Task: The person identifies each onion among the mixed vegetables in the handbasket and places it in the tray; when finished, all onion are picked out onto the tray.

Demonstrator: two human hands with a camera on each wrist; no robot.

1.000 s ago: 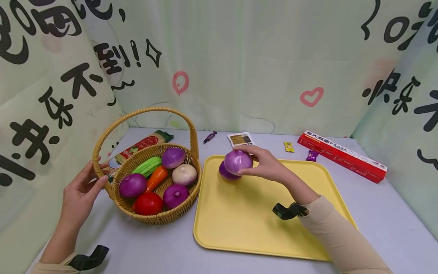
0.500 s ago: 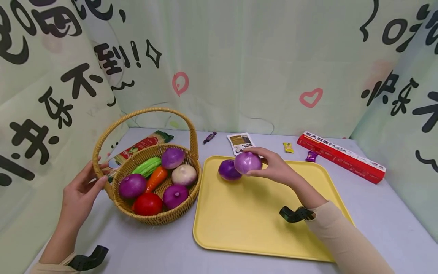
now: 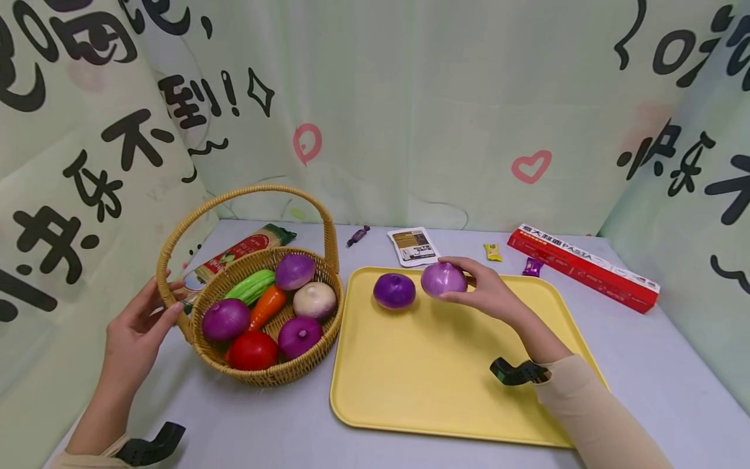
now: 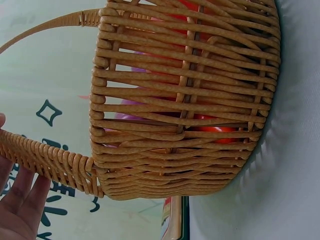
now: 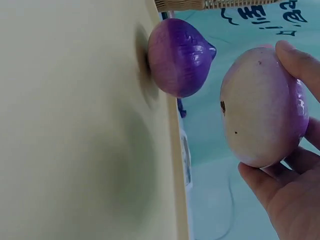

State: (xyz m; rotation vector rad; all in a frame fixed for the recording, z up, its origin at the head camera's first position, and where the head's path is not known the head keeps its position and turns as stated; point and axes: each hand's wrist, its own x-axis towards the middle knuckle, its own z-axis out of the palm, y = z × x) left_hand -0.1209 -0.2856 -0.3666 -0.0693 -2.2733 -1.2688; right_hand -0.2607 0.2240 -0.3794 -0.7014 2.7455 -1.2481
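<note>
My right hand [image 3: 483, 290] grips a light purple onion [image 3: 443, 279] between thumb and fingers. In the right wrist view the onion's pale underside [image 5: 257, 110] shows, held above the yellow tray [image 3: 410, 384]. A darker purple onion [image 3: 394, 291] sits on the tray just left of it. At the left, my left hand [image 3: 140, 332] holds the handle of the wicker basket [image 3: 266, 374] near its base. In the basket lie several purple onions [image 3: 300, 337], a whitish onion-like vegetable [image 3: 315, 299], a carrot [image 3: 269, 306], a tomato [image 3: 254, 350] and a ridged green vegetable [image 3: 252, 286].
Behind the basket lies a red and green packet [image 3: 240, 247]. Along the back are a dark wrapped candy [image 3: 358, 236], a white sachet [image 3: 413, 246], a yellow candy [image 3: 493, 252], a purple candy [image 3: 532, 267] and a red pasta box [image 3: 583, 268]. Printed curtains hang around the table.
My right hand has carried the light purple onion rightward, from over the darker onion to a spot beside it. The darker onion is now fully visible. My left hand stays on the basket handle.
</note>
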